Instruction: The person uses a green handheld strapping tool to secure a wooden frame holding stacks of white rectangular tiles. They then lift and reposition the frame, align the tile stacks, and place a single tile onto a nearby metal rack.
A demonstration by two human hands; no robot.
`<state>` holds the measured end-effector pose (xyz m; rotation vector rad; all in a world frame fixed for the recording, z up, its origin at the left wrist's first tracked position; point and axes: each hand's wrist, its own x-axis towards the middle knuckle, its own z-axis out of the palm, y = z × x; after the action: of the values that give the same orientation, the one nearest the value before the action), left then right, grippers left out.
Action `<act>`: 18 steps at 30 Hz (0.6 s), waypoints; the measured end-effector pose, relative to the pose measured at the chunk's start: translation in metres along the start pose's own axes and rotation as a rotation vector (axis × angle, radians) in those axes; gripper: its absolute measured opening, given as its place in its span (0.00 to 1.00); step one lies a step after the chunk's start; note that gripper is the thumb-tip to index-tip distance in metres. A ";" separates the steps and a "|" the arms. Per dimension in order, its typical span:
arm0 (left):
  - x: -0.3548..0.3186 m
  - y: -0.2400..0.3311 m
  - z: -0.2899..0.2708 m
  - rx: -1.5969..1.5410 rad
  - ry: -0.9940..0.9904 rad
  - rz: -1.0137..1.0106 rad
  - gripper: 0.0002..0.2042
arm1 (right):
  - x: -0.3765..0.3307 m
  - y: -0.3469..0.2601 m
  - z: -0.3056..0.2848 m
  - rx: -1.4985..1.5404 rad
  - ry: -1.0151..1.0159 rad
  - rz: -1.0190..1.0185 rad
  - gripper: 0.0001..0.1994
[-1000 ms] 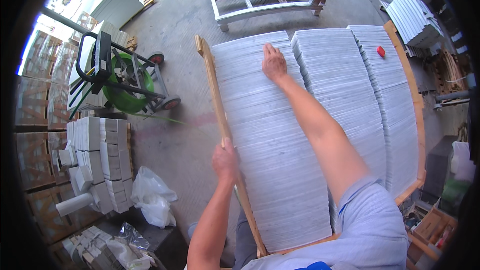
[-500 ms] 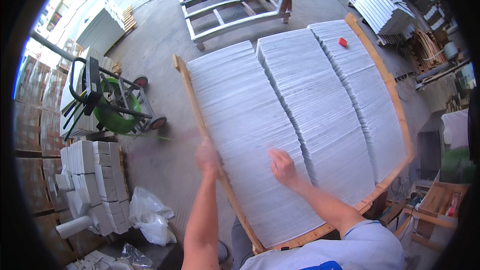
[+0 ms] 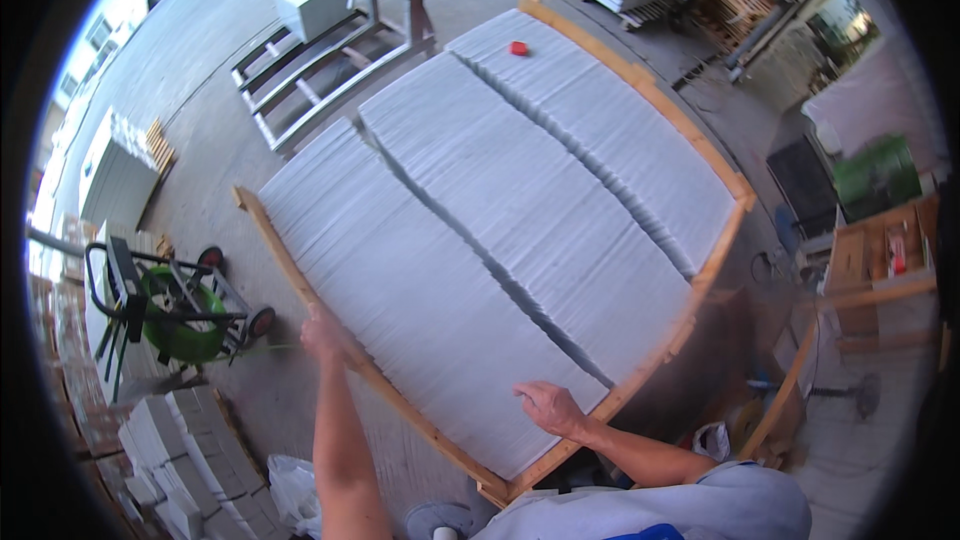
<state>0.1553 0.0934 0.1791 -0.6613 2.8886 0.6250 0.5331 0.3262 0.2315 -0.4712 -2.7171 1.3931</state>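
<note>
Stacked grey tiles (image 3: 480, 230) on edge in three long rows inside a wooden crate frame (image 3: 640, 90) on the concrete floor (image 3: 220, 130).
Right hand (image 3: 548, 406) lies flat, fingers loosely spread, on the near end of the left row; left hand (image 3: 322, 336) is clasped on the frame's left rail. Small red object (image 3: 518, 48) sits on the far row. Green strapping cart (image 3: 175, 310) stands to the left.

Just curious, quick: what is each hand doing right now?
Left hand: gripping the wooden frame rail.
Right hand: open, resting on the grey tile stack.
</note>
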 end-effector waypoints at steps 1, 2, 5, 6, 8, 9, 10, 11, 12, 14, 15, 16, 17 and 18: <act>0.002 -0.001 0.002 0.000 0.002 -0.010 0.36 | -0.012 -0.002 -0.004 0.008 0.017 0.015 0.09; 0.003 -0.002 0.002 -0.002 0.005 -0.022 0.36 | -0.023 -0.004 -0.008 0.026 0.034 0.028 0.09; 0.005 -0.004 -0.005 -0.015 0.026 0.036 0.36 | -0.061 -0.011 -0.015 0.016 0.106 0.091 0.10; -0.001 -0.004 -0.004 -0.025 0.008 0.028 0.35 | -0.077 -0.012 -0.019 0.002 0.122 0.085 0.10; -0.008 -0.006 -0.009 -0.142 -0.159 -0.005 0.34 | -0.110 -0.016 -0.023 0.005 0.181 0.077 0.10; -0.007 -0.005 -0.013 -0.160 -0.181 -0.007 0.33 | -0.130 -0.018 -0.026 0.025 0.225 0.086 0.10; -0.008 -0.004 -0.015 -0.185 -0.167 0.002 0.32 | -0.148 -0.019 -0.027 0.026 0.253 0.149 0.10; -0.013 -0.003 -0.012 -0.055 -0.083 0.117 0.31 | -0.168 -0.020 -0.029 0.033 0.288 0.181 0.10; -0.022 -0.005 -0.007 0.081 0.038 0.235 0.30 | -0.188 -0.020 -0.028 0.046 0.315 0.214 0.10; -0.037 -0.012 -0.002 0.377 0.228 0.434 0.30 | -0.229 -0.019 -0.024 0.027 0.356 0.268 0.11; -0.052 -0.016 0.003 0.325 0.376 0.607 0.28 | -0.246 -0.018 -0.021 0.031 0.353 0.305 0.11; -0.076 -0.020 0.012 0.303 0.422 0.724 0.25 | -0.259 -0.017 -0.017 0.034 0.342 0.368 0.11; -0.104 -0.029 0.019 0.215 0.317 0.806 0.25 | -0.271 -0.017 -0.011 0.036 0.333 0.364 0.12; -0.137 -0.039 0.026 0.129 0.236 0.897 0.25 | -0.281 -0.017 -0.006 0.036 0.317 0.390 0.12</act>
<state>0.2961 0.1258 0.1686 0.6781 3.3131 0.4272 0.7977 0.2396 0.2747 -1.1604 -2.4241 1.2967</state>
